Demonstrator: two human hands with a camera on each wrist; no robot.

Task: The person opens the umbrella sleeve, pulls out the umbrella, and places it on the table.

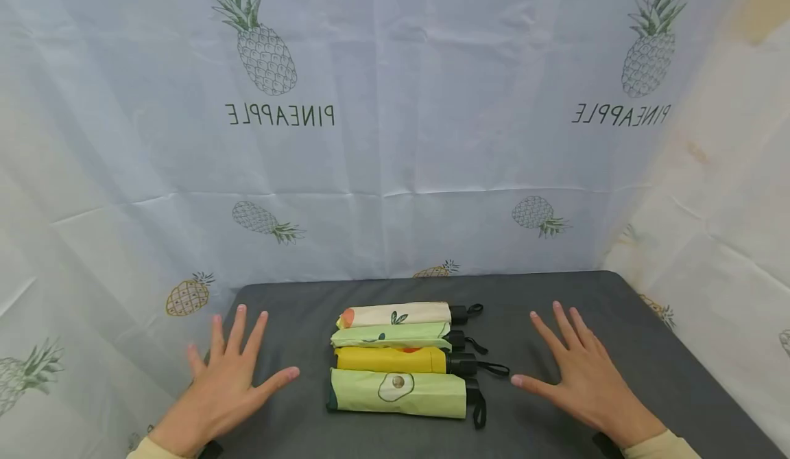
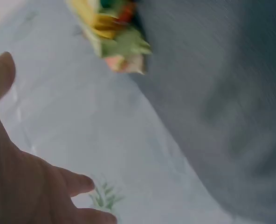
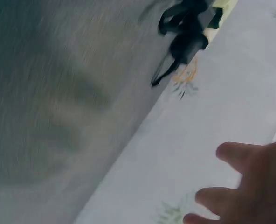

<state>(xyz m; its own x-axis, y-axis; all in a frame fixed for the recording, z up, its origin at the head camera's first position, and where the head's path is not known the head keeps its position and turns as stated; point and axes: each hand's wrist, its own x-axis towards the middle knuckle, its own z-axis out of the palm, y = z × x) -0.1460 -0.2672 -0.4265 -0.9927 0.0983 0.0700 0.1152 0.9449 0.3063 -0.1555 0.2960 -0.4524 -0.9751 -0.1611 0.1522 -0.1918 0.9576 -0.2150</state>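
Note:
Several folded umbrellas lie side by side in the head view, their black handles and wrist loops pointing right. Farthest back is a cream umbrella (image 1: 398,314), then a pale green umbrella (image 1: 391,335), a yellow umbrella (image 1: 390,359) and, nearest, a green umbrella with an avocado print (image 1: 426,396). My left hand (image 1: 225,383) is spread to the left of them, touching none. On their right, my right hand (image 1: 583,380) is spread too, its thumb near the yellow umbrella's loop but apart from it. Umbrella ends (image 2: 124,44) and black handles (image 3: 189,37) appear blurred in the wrist views.
The umbrellas lie on a dark grey table (image 1: 290,308) with rounded back corners. A pale curtain (image 1: 395,136) printed with pineapples hangs behind it and along both sides.

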